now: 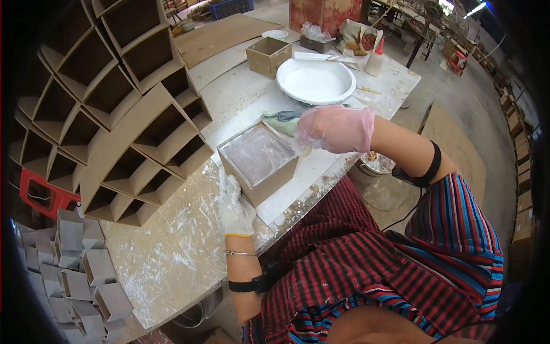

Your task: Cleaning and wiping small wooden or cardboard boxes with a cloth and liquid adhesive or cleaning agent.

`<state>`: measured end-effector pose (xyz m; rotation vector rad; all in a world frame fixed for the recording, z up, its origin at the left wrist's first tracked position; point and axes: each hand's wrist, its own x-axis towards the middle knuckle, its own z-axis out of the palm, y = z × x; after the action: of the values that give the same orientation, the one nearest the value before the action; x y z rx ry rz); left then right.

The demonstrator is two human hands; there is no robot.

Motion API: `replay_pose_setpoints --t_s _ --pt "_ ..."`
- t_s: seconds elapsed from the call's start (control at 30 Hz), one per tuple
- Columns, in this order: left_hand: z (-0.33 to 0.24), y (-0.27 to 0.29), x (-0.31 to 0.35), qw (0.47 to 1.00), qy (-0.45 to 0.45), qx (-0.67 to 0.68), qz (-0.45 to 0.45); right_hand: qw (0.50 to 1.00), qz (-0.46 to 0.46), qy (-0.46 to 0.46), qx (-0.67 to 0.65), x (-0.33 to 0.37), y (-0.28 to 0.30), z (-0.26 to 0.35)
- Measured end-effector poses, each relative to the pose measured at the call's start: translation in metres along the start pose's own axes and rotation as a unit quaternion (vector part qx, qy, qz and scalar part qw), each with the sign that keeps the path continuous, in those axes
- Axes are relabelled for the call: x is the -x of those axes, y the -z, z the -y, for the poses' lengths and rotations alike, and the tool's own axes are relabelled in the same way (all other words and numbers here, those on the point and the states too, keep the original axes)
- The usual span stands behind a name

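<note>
A red-and-black checked apron [355,258] lies nearest. The white-gloved left hand [236,207] reaches upward, fingers along the left side of a square box [278,179]; I cannot tell whether its grip closes. The pink-gloved right hand [335,131] curls beside the box's right corner; what its grip pinches is unclear. The box sits on the white-smeared desk [177,252], grey floor [481,137] beyond.

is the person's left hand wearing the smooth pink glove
No, the left hand wears a white knitted glove with a yellow edge, and the pink glove is on the right hand.
</note>
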<state>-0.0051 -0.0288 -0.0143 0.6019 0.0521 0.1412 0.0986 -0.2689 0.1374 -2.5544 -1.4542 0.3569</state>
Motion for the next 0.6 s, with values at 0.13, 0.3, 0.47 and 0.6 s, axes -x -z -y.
replay_pose_setpoints --t_s 0.13,0.3,0.47,0.6 --pt "0.004 -0.004 0.000 0.998 -0.030 -0.043 -0.019 0.979 -0.164 0.094 -0.080 -0.011 -0.014 0.020" --pt "0.010 0.046 -0.013 0.999 0.024 -0.007 -0.045 0.947 -0.190 0.250 -0.062 -0.048 -0.035 0.056" --pt "0.005 0.012 -0.003 0.997 0.002 -0.042 -0.070 0.984 -0.070 0.159 -0.036 -0.037 -0.014 0.034" --pt "0.007 0.011 -0.003 0.999 -0.013 -0.027 -0.036 0.979 -0.170 0.008 -0.114 -0.056 0.004 -0.008"
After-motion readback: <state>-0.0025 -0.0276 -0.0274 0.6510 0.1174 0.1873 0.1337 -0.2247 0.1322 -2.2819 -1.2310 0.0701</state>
